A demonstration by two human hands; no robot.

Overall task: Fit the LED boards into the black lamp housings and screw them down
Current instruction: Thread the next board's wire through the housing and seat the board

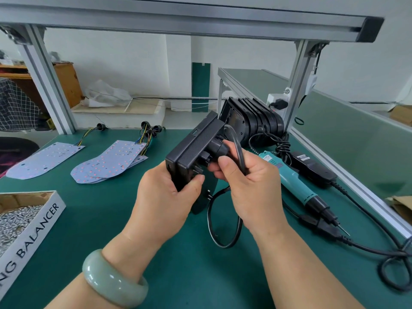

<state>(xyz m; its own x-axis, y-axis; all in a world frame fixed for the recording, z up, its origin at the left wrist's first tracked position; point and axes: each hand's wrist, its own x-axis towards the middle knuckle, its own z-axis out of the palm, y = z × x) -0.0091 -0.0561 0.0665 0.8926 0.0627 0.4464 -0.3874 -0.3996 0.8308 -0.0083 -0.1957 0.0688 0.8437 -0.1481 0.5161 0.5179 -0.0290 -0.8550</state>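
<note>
Left hand (165,197) hides one corner of the lamp housing (196,142).

The person's left hand (165,197) and right hand (252,186) are bare with short trimmed nails, both forearms uncovered, and the left wrist wears a thick pale green glossy stone-like bangle (114,278).

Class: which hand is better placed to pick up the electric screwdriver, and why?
Probably the right hand: the electric screwdriver lies just beside it, while the left hand grips the black lamp housing. It must first release the cable.
</note>
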